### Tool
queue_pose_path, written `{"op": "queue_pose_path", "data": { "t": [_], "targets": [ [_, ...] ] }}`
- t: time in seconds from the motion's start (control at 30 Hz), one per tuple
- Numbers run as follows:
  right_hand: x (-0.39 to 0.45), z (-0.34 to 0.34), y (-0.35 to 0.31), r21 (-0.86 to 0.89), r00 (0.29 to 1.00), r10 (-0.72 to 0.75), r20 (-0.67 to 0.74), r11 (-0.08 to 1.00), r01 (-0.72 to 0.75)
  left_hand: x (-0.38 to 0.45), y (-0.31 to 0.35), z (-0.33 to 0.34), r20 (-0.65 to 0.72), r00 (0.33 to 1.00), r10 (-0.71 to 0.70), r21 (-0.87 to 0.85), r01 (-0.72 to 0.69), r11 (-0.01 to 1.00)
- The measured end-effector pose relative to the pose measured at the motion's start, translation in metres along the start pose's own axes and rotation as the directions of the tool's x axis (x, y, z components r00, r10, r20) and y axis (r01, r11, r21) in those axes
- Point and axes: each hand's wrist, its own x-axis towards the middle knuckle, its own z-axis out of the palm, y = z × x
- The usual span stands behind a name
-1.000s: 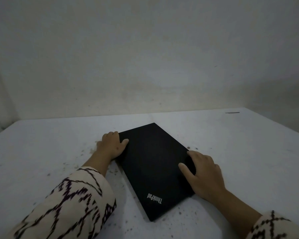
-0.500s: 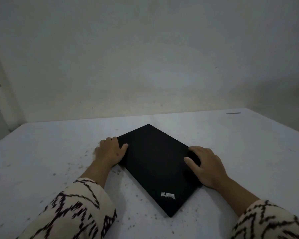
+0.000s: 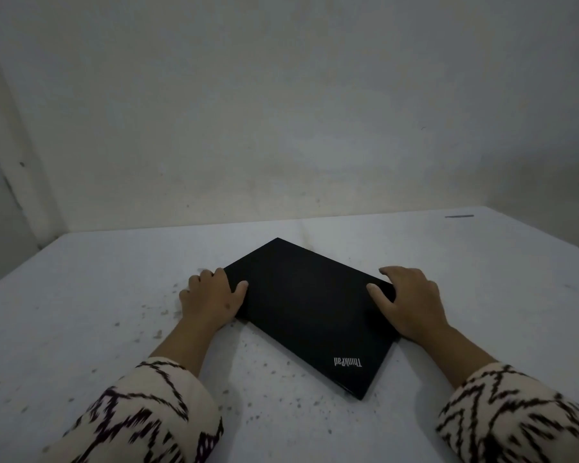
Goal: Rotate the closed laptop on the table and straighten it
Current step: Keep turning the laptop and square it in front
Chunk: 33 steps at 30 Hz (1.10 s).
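We see a closed black laptop (image 3: 310, 309) lying flat on a pale table (image 3: 81, 295), set askew so that its corners point toward the table's edges rather than its sides running along them. It sits near the middle of the table, somewhat toward the far edge. One corner points at the far edge, another at the near edge, where a silver ThinkPad logo (image 3: 347, 362) reads upside down to us.

Our left hand (image 3: 211, 300) grips the laptop's left corner, the thumb laid on the lid and the fingers curled down over the side onto the table. Our right hand (image 3: 410, 304) rests on the right corner, the thumb spread out on the lid and the fingers bent over the far side of that corner; whether they press the edge or only lie on it we cannot tell. Both wrists come out of cream sleeves (image 3: 147, 416) with a dark zigzag pattern.

The table top is whitish and scattered with small dark specks and chips, thickest near the left hand and along the near edge. A short dark mark (image 3: 459, 216) lies at the far right corner. Behind the far edge stands a plain, dull grey-white wall (image 3: 281, 111), faintly stained, and the light is dim.
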Motion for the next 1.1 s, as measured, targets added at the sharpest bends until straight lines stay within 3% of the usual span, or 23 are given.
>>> {"op": "queue_pose_path", "data": {
  "t": [0.1, 0.23, 0.3, 0.43, 0.6, 0.77, 1.1],
  "targets": [
    [-0.009, 0.002, -0.008, 0.013, 0.996, 0.084, -0.005, 0.996, -0.084, 0.005, 0.002, -0.005, 0.019, 1.000, 0.001, 0.033, -0.002, 0.999],
    [-0.026, 0.010, -0.018, 0.203, 0.955, 0.259, 0.144, 0.937, -0.284, 0.016, 0.009, -0.006, 0.047, 0.996, 0.070, 0.054, -0.073, 0.996],
    [-0.033, 0.013, -0.017, 0.192, 0.937, 0.301, 0.175, 0.923, -0.332, 0.023, 0.012, -0.005, 0.061, 0.993, 0.103, 0.051, -0.106, 0.993],
    [-0.049, 0.012, -0.013, -0.018, 0.923, 0.331, 0.195, 0.942, -0.334, 0.035, 0.016, -0.005, 0.087, 0.990, 0.115, 0.026, -0.118, 0.993],
    [-0.055, 0.011, -0.012, -0.086, 0.894, 0.377, 0.244, 0.926, -0.368, 0.049, 0.020, -0.006, 0.102, 0.987, 0.125, 0.032, -0.129, 0.991],
    [-0.051, 0.015, -0.017, -0.091, 0.871, 0.404, 0.280, 0.914, -0.394, 0.054, 0.025, 0.000, 0.097, 0.985, 0.145, -0.026, -0.143, 0.989],
    [-0.043, 0.020, -0.017, 0.026, 0.874, 0.437, 0.212, 0.892, -0.452, 0.048, 0.027, -0.002, 0.084, 0.993, 0.078, -0.078, -0.071, 0.994]
  ]
}}
